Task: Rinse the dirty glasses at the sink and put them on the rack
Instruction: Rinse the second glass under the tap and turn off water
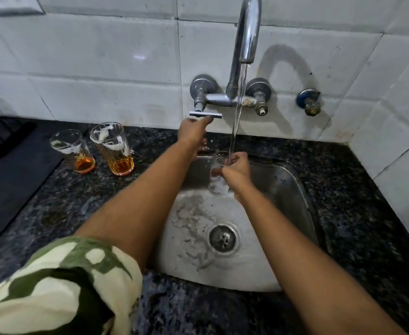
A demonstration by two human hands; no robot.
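Observation:
My right hand [237, 168] grips a clear glass [218, 182] upright over the steel sink [283, 189], under the stream of water [237, 112] that falls from the tap spout [248, 32] into it. My left hand [193, 131] reaches up and touches the flat tap handle [206, 114] on the left valve. Two dirty glasses stand on the dark counter left of the sink: a shorter one [74, 151] and a taller one [114, 148], each with foam on the wall and amber liquid at the bottom.
The speckled granite counter [355, 213] surrounds the sink on all sides. A black mat or rack [3, 139] lies at the far left by the tiled wall. A blue wall valve [308, 101] sits right of the tap. The drain [223, 238] is in the basin.

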